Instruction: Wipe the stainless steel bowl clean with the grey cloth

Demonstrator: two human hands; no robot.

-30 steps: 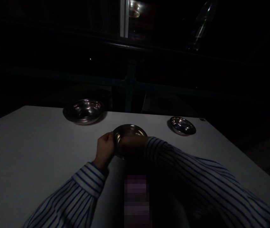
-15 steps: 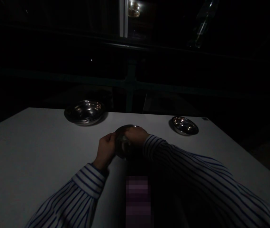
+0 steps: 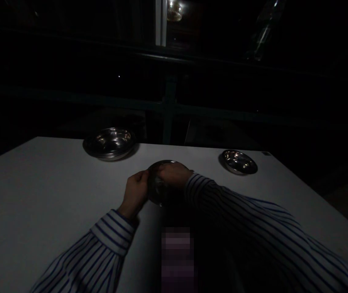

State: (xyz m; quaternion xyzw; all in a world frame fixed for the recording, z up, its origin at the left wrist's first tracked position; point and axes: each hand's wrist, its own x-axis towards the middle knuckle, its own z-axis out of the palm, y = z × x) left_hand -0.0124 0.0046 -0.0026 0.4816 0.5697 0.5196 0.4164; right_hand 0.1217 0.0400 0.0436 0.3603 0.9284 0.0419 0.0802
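Observation:
Both my hands meet at the middle of the white table (image 3: 54,183), holding a small stainless steel bowl (image 3: 155,188) a little tilted between them. My left hand (image 3: 135,191) grips its left rim. My right hand (image 3: 174,173) lies over its upper right side and hides much of the inside. The lower part of the bowl sinks into shadow, so I cannot tell whether it touches the table.
A wider steel bowl or stack of bowls (image 3: 109,143) stands at the far left of the table, and a small steel bowl (image 3: 239,161) at the far right. A blurred patch (image 3: 177,256) covers the area below my hands. Beyond the table edge, a dark railing (image 3: 169,110) runs across.
My right hand has shifted up and over the bowl, covering more of it. The bowl now looks more tilted. The view has drifted slightly.

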